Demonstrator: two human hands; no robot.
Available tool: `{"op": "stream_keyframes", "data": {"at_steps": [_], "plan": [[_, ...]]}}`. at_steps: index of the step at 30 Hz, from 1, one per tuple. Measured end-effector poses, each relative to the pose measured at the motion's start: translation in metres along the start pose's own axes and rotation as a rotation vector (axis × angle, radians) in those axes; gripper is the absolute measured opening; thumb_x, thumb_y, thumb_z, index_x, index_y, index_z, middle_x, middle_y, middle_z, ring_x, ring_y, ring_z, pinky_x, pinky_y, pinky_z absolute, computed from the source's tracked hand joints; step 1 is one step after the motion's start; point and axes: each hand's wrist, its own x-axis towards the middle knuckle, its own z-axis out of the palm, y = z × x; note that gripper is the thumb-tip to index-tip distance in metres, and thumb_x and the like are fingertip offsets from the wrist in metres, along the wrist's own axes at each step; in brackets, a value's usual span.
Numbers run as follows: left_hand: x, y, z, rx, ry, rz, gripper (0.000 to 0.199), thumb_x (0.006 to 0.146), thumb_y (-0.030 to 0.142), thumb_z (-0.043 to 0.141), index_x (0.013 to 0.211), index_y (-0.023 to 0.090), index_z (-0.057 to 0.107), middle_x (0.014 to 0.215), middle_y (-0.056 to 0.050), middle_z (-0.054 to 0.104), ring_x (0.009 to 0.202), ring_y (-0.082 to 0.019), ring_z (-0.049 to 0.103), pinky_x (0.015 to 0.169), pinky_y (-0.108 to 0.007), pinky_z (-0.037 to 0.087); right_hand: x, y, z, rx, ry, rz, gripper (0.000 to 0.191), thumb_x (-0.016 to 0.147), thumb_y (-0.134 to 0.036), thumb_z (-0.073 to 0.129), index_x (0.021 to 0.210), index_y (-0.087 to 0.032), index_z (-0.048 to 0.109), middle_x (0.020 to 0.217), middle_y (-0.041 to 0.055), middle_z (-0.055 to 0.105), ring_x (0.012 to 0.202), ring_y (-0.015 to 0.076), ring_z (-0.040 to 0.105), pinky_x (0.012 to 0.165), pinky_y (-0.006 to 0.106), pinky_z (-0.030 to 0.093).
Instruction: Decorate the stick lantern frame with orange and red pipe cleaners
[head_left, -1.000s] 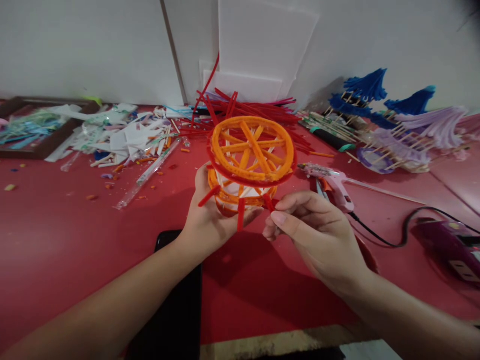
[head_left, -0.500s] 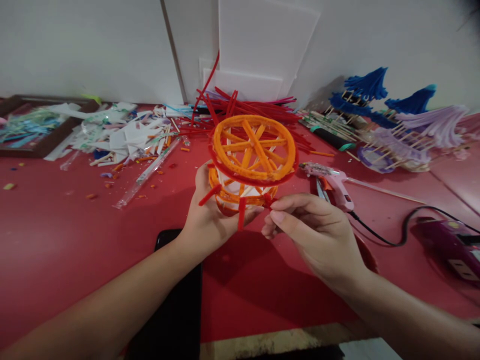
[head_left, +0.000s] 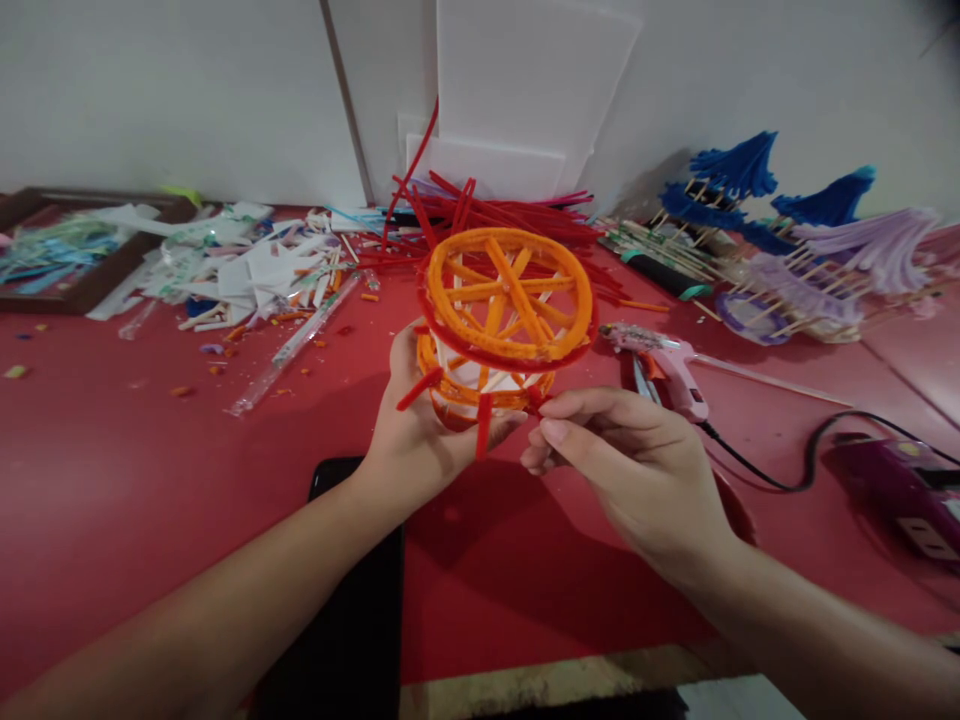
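My left hand [head_left: 420, 400] is wrapped around the lower ring of a small orange pipe-cleaner carousel frame [head_left: 517, 285], raised over the table. Its spoked top wheel, edged in red, tilts towards me, and pale sticks join it to the ring below. Short red pipe-cleaner pieces [head_left: 484, 425] jut from the lower ring. At that ring's right side, my right hand [head_left: 622, 455] pinches another red pipe-cleaner piece [head_left: 535, 398] between thumb and forefinger; most of it is hidden by the fingertips. The left fingers are largely out of sight behind the frame.
A pink glue gun [head_left: 671, 365] lies at the right, its cord running to a purple power strip [head_left: 900, 490]. Blue and lilac carousel-like models [head_left: 825, 270] stand behind. Red pipe cleaners [head_left: 510, 215], paper scraps [head_left: 262, 265] and a framed tray [head_left: 90, 290] line the back. A black phone [head_left: 352, 600] lies below.
Almost nothing differs. My right hand has shifted very slightly left and up, still pinching the red piece; the left hand keeps its hold on the frame.
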Motion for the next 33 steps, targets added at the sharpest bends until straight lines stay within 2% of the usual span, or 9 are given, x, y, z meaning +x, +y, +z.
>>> {"op": "stream_keyframes", "data": {"at_steps": [4,8,13,18,29,33], "plan": [[0.004,0.008,0.01,-0.162,0.118,-0.189,0.068,0.065,0.045,0.073,0.124,0.032,0.041,0.121,-0.009,0.061,0.101,-0.036,0.066,0.069,-0.045,0.06,0.002,-0.003,-0.001,0.155,-0.008,0.011,0.007,0.082,-0.028,0.068,0.089,-0.028,0.07,0.071,-0.005,0.07,0.063,0.0119,0.069,0.067,0.028,0.059],[0.003,0.014,0.017,-0.271,0.186,-0.326,0.067,0.068,0.051,0.068,0.128,0.035,0.042,0.121,-0.008,0.062,0.093,-0.034,0.068,0.061,-0.039,0.059,0.005,-0.005,-0.003,0.238,-0.001,0.088,0.012,0.082,-0.035,0.067,0.076,-0.025,0.068,0.065,-0.004,0.065,0.057,0.0138,0.066,0.065,0.033,0.059],[-0.001,0.012,0.014,-0.221,0.133,-0.253,0.073,0.068,0.044,0.07,0.133,0.038,0.037,0.136,-0.005,0.053,0.099,-0.036,0.066,0.064,-0.043,0.06,0.006,-0.004,0.0,0.202,-0.051,0.157,0.015,0.078,-0.035,0.071,0.07,-0.023,0.071,0.06,-0.0024,0.066,0.055,0.012,0.063,0.06,0.028,0.056],[-0.004,0.006,0.009,-0.191,0.075,-0.183,0.082,0.061,0.032,0.077,0.133,0.038,0.038,0.141,-0.005,0.05,0.104,-0.038,0.064,0.063,-0.038,0.06,0.003,-0.004,0.002,0.221,-0.082,0.185,0.014,0.078,-0.033,0.072,0.069,-0.023,0.072,0.062,-0.0018,0.069,0.054,0.0089,0.062,0.054,0.021,0.052],[-0.002,0.008,0.013,-0.183,0.079,-0.215,0.071,0.07,0.051,0.068,0.132,0.038,0.037,0.136,-0.005,0.054,0.098,-0.034,0.066,0.065,-0.041,0.059,0.002,-0.002,0.001,0.115,-0.05,0.153,0.019,0.079,-0.034,0.071,0.065,-0.021,0.068,0.057,-0.003,0.065,0.052,0.0076,0.058,0.052,0.02,0.048],[-0.005,0.007,0.011,-0.184,0.057,-0.179,0.078,0.063,0.039,0.075,0.131,0.039,0.037,0.14,-0.004,0.05,0.1,-0.034,0.066,0.062,-0.036,0.059,0.003,-0.002,0.001,0.097,-0.039,0.156,0.019,0.079,-0.035,0.071,0.066,-0.021,0.068,0.057,-0.0023,0.065,0.051,0.0085,0.058,0.051,0.021,0.049]]}}
